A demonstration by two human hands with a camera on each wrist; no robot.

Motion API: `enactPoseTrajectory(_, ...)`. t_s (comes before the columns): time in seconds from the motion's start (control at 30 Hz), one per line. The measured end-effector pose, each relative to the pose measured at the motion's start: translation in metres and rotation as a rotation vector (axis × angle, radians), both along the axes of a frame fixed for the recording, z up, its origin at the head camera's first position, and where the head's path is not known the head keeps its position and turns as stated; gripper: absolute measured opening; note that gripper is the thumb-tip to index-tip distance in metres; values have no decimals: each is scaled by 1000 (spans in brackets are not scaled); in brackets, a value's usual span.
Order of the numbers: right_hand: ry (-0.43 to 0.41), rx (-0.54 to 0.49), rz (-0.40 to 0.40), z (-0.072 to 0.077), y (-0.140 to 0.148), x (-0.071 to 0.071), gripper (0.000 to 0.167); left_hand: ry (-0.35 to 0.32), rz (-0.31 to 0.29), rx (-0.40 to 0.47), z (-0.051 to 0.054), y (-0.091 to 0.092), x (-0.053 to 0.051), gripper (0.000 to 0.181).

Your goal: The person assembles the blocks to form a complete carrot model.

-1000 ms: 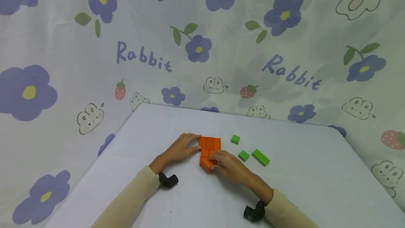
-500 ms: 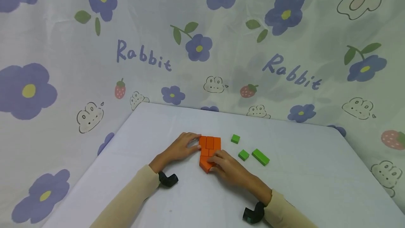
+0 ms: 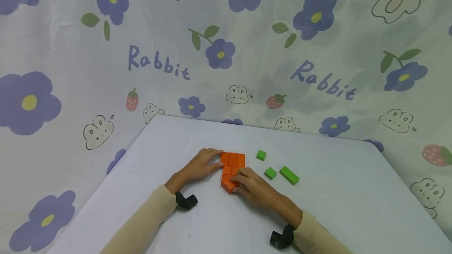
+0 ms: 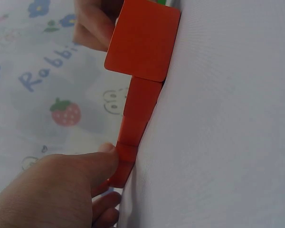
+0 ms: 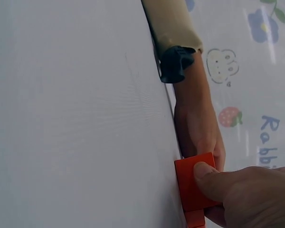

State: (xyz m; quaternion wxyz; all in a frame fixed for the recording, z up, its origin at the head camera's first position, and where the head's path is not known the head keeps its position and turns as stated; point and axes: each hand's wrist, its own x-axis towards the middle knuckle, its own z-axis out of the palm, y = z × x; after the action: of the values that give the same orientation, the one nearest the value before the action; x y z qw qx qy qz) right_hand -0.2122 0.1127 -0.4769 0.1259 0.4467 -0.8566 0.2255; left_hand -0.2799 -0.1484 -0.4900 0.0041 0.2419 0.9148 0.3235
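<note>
Several orange blocks point(image 3: 232, 160) lie fitted together on the white table. My left hand point(image 3: 199, 166) rests against their left side, thumb and forefinger touching the edge. In the left wrist view, the thumb point(image 4: 102, 161) lies along the far part of the row. At the near end, my right hand point(image 3: 257, 189) pinches an orange block point(image 3: 228, 184) that sits slightly angled to the others. Its square face point(image 4: 145, 40) shows large in the left wrist view. My right thumb point(image 5: 211, 183) presses on a face of that block in the right wrist view; the fingers behind are mostly hidden.
Two small green cubes, one farther back point(image 3: 261, 155) and one nearer point(image 3: 270, 173), lie right of the orange blocks. A long green block point(image 3: 289, 175) lies beyond them. A patterned cloth point(image 3: 247, 50) hangs behind the white table point(image 3: 339, 191).
The near orange block has turned slightly and now shows more of its left front corner. My right hand has shifted a little with it; my left hand stays in place.
</note>
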Motion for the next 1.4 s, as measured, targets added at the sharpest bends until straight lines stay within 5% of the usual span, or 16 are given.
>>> enactPoseTrajectory(0.27,-93,37,-13,5,2,0,34,2,-8,-14,0,0,-4,56)
enactPoseTrajectory(0.6,-249,11,-34,31,32,-4,28,-5,-21,-13,0,2,-6,55)
enactPoseTrajectory(0.83,-282,4,-174,45,94,-12,21,-2,-23,-22,0,3,-10,56)
enactPoseTrajectory(1.03,-451,137,-328,60,154,-19,34,7,-30,-13,2,3,-13,55)
enactPoseTrajectory(1.2,-605,245,-419,62,167,-19,54,-4,-31,-13,2,1,-11,55)
enactPoseTrajectory(1.4,-614,247,-451,53,166,-25,51,-5,-15,6,2,0,-10,55)
